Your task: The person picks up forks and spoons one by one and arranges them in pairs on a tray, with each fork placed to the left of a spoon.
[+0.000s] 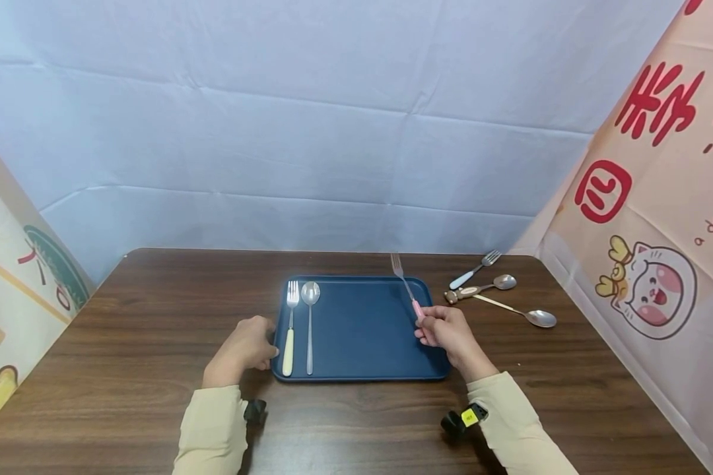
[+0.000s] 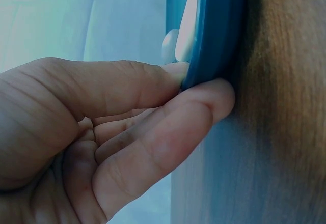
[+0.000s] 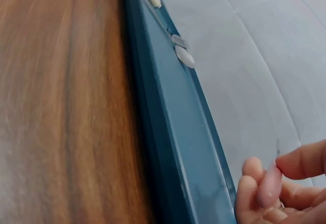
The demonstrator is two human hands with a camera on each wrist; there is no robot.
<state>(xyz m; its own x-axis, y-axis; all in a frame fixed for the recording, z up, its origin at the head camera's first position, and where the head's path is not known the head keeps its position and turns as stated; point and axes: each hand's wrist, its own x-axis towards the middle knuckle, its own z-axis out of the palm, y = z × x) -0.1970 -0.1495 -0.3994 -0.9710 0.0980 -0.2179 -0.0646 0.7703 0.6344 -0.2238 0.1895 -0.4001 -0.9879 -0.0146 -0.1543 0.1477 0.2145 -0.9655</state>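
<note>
Hands: both busy. Your left hand (image 1: pixel 246 346) pinches the blue tray (image 1: pixel 362 330) by its left rim, thumb over, finger under; your right hand (image 1: pixel 449 333) has the pink fork (image 1: pixel 416 307) by its handle, fingers curled in.
Pink fork: just ahead and left of your right hand, over the tray's right part. Tines show past the far rim in the head view; can't tell how much gap is under it.
Fork axis: handle toward you, tines away and leaning a bit left, so not quite parallel with the tray's other cutlery.
Nearer hand: right, obviously; your left is well across the tray.
Tray's left side: yellow-handled fork (image 1: pixel 288 343) next to your left hand, then the silver spoon (image 1: pixel 310 323), both pointing away from you.
Table (image 1: pixel 356 422), right: blue-handled fork (image 1: pixel 474 270), brown spoon (image 1: pixel 481 288), cream-handled spoon (image 1: pixel 539 319), all off the tray.
</note>
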